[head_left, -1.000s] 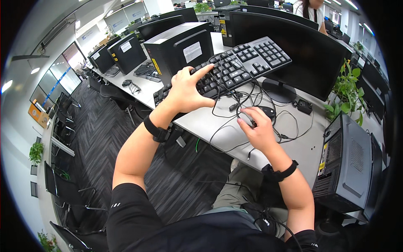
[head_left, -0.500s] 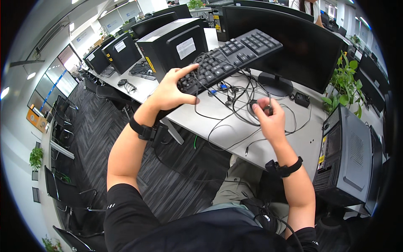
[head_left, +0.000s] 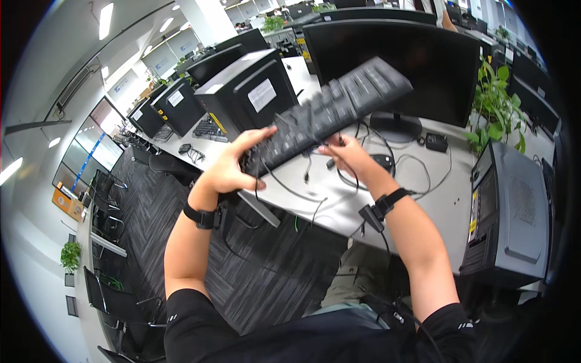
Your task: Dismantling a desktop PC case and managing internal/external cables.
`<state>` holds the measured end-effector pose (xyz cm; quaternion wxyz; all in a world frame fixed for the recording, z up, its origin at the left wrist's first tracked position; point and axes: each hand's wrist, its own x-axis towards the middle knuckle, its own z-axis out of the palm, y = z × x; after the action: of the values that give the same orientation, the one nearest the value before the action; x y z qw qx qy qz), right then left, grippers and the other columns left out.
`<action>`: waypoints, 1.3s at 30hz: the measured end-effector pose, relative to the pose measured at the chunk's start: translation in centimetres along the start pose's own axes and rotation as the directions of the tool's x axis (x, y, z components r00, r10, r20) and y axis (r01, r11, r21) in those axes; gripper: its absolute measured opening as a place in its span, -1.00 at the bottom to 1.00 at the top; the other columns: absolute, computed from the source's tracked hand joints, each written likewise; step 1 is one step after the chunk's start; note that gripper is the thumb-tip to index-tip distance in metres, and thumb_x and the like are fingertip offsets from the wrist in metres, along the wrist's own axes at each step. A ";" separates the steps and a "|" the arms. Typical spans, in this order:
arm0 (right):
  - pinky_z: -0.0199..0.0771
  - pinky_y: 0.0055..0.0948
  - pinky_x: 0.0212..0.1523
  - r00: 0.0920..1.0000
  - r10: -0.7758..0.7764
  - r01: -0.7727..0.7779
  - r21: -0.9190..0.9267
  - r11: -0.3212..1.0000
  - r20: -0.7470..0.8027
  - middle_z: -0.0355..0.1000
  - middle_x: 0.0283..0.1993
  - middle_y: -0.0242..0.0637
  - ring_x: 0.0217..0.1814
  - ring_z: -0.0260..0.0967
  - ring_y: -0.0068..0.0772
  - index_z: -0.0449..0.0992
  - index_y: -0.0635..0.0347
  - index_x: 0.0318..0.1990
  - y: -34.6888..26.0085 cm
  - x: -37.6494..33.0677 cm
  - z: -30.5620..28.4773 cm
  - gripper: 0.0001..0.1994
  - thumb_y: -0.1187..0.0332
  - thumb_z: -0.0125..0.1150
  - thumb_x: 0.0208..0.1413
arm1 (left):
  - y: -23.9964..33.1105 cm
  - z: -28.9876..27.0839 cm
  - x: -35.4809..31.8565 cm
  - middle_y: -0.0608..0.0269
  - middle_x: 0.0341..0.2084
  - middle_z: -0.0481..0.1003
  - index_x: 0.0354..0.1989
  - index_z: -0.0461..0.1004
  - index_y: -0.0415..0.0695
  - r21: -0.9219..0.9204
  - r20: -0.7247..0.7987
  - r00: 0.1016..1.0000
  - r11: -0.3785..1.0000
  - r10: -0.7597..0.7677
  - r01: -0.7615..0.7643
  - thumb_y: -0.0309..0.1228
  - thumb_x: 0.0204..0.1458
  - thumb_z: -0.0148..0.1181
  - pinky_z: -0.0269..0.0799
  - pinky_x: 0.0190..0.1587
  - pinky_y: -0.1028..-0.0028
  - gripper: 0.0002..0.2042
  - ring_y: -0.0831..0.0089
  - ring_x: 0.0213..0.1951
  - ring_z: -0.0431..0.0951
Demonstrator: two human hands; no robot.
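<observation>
A black keyboard (head_left: 339, 109) is lifted off the white desk (head_left: 417, 199) and tilted, its far end raised toward the monitor. My left hand (head_left: 233, 166) grips its near left end. My right hand (head_left: 348, 154) is under the keyboard's near edge, fingers closed around its black cable (head_left: 302, 196). A black mouse (head_left: 382, 161) lies on the desk just right of my right hand.
A large black monitor (head_left: 411, 60) stands behind the keyboard. A black computer tower (head_left: 251, 97) sits at left, another tower (head_left: 514, 212) at right beside a green plant (head_left: 499, 103). Loose cables (head_left: 423, 169) trail over the desk. More towers and chairs line the left.
The keyboard has risen from the desk and tilted up. My right hand left the mouse and moved under the keyboard to the cable.
</observation>
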<state>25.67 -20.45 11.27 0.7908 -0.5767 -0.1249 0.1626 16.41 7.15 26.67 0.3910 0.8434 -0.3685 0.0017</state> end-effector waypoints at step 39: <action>0.17 -0.58 -0.55 0.752 -0.644 0.384 -0.700 0.602 -0.141 0.43 -0.61 -0.43 -0.59 0.24 -0.70 0.62 0.25 -0.45 -12.6 -8.8 0.1 -0.73 0.20 0.31 0.08 | -1.3 0.9 -0.2 -0.19 0.11 0.27 0.28 0.35 0.27 0.496 -0.183 0.953 0.815 -0.240 0.300 -0.20 -0.54 0.45 0.20 0.25 0.22 -0.07 -0.08 0.17 0.28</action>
<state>19.04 -27.46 23.21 0.5693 -0.7641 -0.1801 -0.2439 16.83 7.26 25.12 0.1659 0.9594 -0.2083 0.0925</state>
